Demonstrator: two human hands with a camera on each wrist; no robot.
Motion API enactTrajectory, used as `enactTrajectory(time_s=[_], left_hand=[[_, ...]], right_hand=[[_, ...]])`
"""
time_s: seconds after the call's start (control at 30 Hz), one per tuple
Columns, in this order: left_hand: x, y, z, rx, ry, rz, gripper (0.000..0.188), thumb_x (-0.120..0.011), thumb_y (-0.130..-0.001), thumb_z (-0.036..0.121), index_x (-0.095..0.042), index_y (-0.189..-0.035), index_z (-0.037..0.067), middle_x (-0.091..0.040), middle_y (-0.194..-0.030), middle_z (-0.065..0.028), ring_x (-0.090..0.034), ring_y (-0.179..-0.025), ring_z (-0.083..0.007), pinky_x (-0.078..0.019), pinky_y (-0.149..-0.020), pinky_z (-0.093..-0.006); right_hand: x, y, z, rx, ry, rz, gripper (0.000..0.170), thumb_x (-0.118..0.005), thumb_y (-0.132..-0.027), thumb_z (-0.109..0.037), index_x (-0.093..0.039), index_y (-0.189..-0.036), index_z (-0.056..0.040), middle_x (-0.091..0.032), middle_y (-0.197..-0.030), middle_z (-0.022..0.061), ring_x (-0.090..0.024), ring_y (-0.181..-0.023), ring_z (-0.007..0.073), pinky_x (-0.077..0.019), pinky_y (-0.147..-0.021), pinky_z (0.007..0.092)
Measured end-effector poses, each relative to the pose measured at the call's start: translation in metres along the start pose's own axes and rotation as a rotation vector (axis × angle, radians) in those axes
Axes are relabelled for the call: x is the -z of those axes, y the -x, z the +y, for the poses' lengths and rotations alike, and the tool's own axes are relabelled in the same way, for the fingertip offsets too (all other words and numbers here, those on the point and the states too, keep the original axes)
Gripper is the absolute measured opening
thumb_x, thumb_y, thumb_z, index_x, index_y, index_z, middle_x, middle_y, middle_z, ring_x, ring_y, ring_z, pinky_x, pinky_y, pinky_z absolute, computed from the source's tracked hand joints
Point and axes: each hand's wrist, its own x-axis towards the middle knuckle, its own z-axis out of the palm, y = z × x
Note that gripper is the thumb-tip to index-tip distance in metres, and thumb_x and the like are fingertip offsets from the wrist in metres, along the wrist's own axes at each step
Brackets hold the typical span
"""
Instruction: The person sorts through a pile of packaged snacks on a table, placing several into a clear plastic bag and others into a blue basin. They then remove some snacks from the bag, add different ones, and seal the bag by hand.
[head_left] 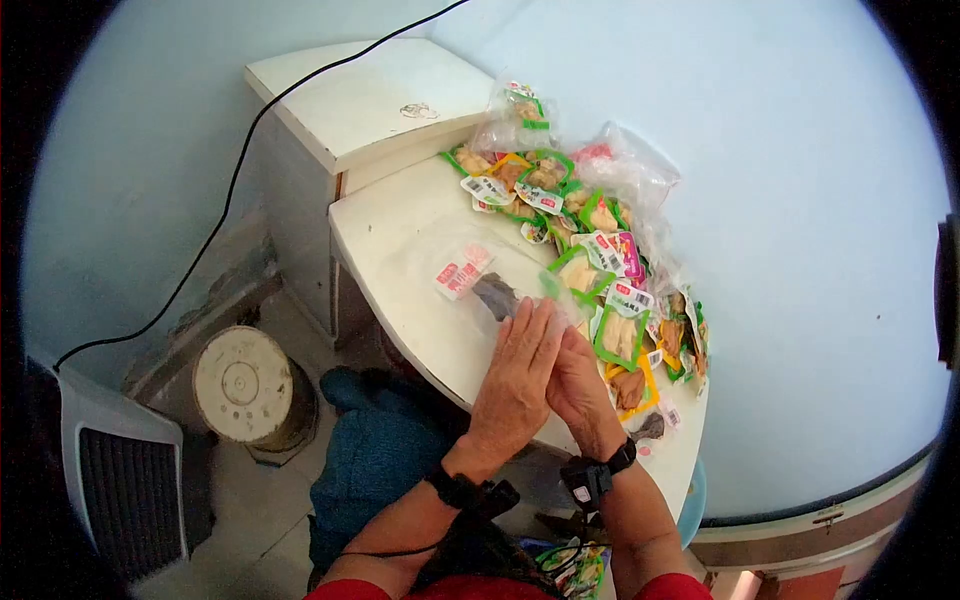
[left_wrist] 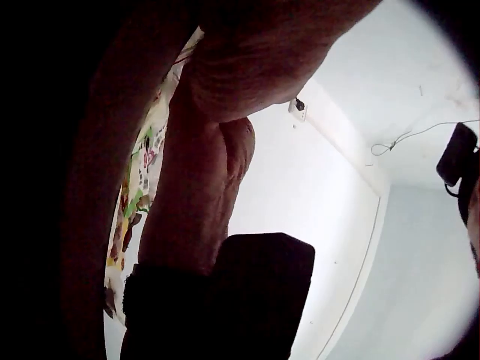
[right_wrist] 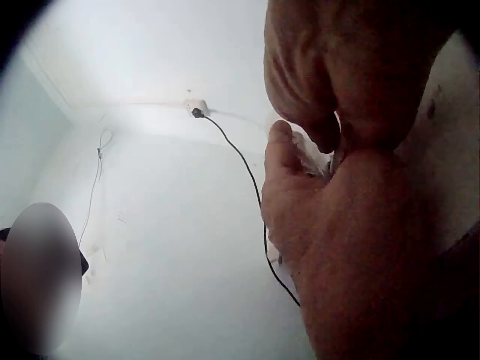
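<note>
Both hands meet over the white table, close together at the near end of a clear plastic packet. It carries a red-and-white label and has a dark piece inside. My left hand lies nearly flat in the head view, its fingers pointing away and overlapping the right hand. In the right wrist view, a bit of crumpled clear plastic shows pinched between the thumbs and fingers of the two hands. The left wrist view is dark and shows mostly skin and a wristband. Most of the grip is hidden by the hands.
Several green- and orange-edged food packets are heaped along the table's wall side, with clear bags behind them. A raised white cabinet stands at the far left end. A round drum sits on the floor, below a black cable.
</note>
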Motion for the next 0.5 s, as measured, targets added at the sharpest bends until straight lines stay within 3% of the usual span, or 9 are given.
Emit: enactTrajectory(time_s=[0.17, 0.27, 0.37, 0.5], left_hand=[[-0.0004, 0.0024, -0.0004, 0.005, -0.009, 0.013, 0.055, -0.053, -0.082, 0.001, -0.046, -0.137, -0.001, -0.035, -0.153, -0.0203, -0.027, -0.145, -0.0411, -0.0208, -0.117, -0.0567], [-0.0002, 0.0027, 0.0016, -0.013, -0.048, 0.011, 0.055, -0.054, -0.082, 0.002, -0.047, -0.136, -0.001, -0.037, -0.152, -0.0197, -0.028, -0.145, -0.0403, -0.0208, -0.117, -0.0576], [-0.0014, 0.0031, 0.0021, -0.033, -0.065, 0.0, 0.053, -0.054, -0.082, 0.003, -0.048, -0.135, -0.002, -0.039, -0.151, -0.0197, -0.03, -0.144, -0.04, -0.0201, -0.116, -0.0592], [-0.0007, 0.0019, 0.0002, -0.026, -0.057, -0.01, 0.05, -0.053, -0.083, 0.004, -0.05, -0.132, -0.004, -0.043, -0.149, -0.0199, -0.032, -0.143, -0.0402, -0.0186, -0.116, -0.0608]], right_hand=[[0.0043, 0.0022, 0.0041, -0.028, 0.01, -0.067, 0.036, -0.053, -0.099, -0.004, -0.047, -0.134, -0.0005, -0.056, -0.131, 0.0095, -0.059, -0.117, 0.0194, -0.052, -0.099, 0.0319], [-0.0019, 0.0017, 0.0029, -0.047, -0.095, 0.055, 0.032, -0.049, -0.099, 0.0, -0.048, -0.13, 0.0017, -0.056, -0.13, 0.0121, -0.06, -0.115, 0.0214, -0.0525, -0.097, 0.034], [0.006, -0.0024, 0.0071, -0.063, -0.256, 0.064, 0.028, -0.051, -0.099, -0.002, -0.051, -0.127, 0.0021, -0.058, -0.126, 0.0131, -0.061, -0.112, 0.0216, -0.0548, -0.094, 0.034], [-0.0014, -0.006, 0.0115, -0.081, -0.271, 0.116, 0.025, -0.055, -0.099, -0.008, -0.054, -0.122, 0.002, -0.062, -0.119, 0.0135, -0.064, -0.102, 0.0201, -0.0575, -0.084, 0.0315]])
